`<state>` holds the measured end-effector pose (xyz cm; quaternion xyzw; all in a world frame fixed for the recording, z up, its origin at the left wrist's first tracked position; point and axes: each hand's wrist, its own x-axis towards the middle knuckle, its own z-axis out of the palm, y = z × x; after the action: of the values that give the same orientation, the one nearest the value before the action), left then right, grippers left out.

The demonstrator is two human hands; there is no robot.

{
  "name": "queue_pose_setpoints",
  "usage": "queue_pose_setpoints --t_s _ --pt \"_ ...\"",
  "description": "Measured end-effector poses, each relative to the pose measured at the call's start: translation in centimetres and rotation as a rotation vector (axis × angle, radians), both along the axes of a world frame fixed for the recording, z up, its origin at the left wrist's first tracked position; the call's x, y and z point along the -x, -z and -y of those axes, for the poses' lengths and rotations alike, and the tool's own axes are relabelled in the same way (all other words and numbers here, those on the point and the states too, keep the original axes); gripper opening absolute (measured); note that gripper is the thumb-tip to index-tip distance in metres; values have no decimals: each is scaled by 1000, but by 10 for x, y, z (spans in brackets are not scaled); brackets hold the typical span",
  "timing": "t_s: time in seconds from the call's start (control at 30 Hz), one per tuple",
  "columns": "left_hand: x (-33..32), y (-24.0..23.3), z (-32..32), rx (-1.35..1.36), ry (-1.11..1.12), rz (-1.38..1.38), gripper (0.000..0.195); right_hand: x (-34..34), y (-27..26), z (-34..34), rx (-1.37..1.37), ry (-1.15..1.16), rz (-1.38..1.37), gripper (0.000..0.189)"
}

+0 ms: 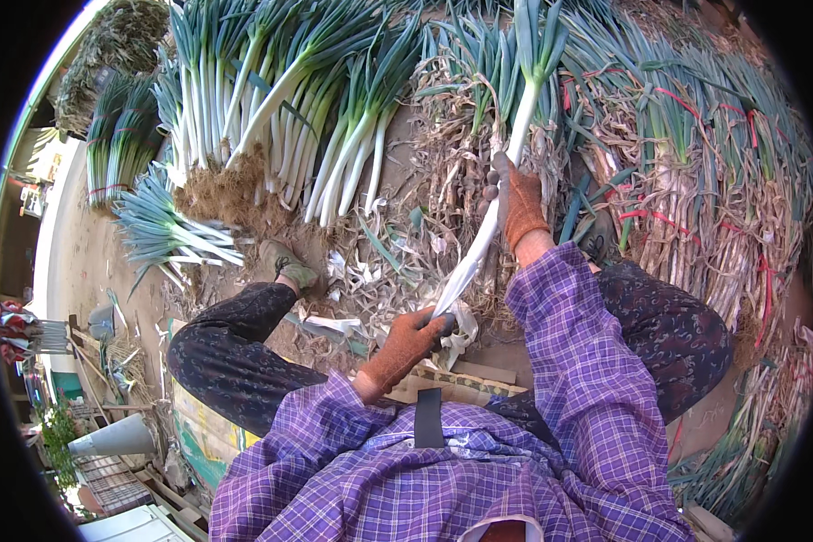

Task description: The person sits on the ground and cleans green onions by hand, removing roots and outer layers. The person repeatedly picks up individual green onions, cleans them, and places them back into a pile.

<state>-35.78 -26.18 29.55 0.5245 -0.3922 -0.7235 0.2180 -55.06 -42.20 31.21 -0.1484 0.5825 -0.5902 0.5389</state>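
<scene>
A long Welsh onion (527, 112) slants across the middle, its green leaves pointing away from me. My right hand (520, 203), in an orange-brown work glove with dark fingers, is closed around its white stalk. Closer to my body, my left hand (401, 344), gloved alike, pinches a white strip of outer skin (464, 274) at the stalk's lower end. That end is partly hidden by the left fingers. Beneath the stalk lie dry peelings (406, 271) and a pile of unpeeled onions (454, 176) with withered brown outer leaves.
Clean white-stemmed onions (271, 122) with brown roots lie ahead on the left, beside a smaller bunch (176, 227). Tied bundles (132, 146) lie farther left. Withered onions with red ties (691, 156) fill the right. My left shoe (288, 265) rests among peelings. A grey traffic cone (114, 437) lies lower left.
</scene>
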Motion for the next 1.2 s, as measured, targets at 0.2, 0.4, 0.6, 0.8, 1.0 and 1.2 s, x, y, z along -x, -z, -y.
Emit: queue_pose_setpoints --t_s 0.2,0.4,0.6,0.8,1.0,1.2 --pt "18 -63 -9 -162 -25 24 33 13 77 0 -254 -58 164 28" --pt "8 -79 -19 -102 182 111 32 8 106 -8 -251 -110 -89 34" --pt "-5 -25 -19 171 179 416 26 116 131 21 -219 38 -393 36" --pt "10 19 34 874 82 972 38 -12 110 -32 -121 -62 166 34" --pt "12 45 25 138 9 210 35 -57 109 -54 -156 -142 314 26" --pt "-23 2 -16 528 -337 340 26 -112 -26 -28 91 -314 210 23"
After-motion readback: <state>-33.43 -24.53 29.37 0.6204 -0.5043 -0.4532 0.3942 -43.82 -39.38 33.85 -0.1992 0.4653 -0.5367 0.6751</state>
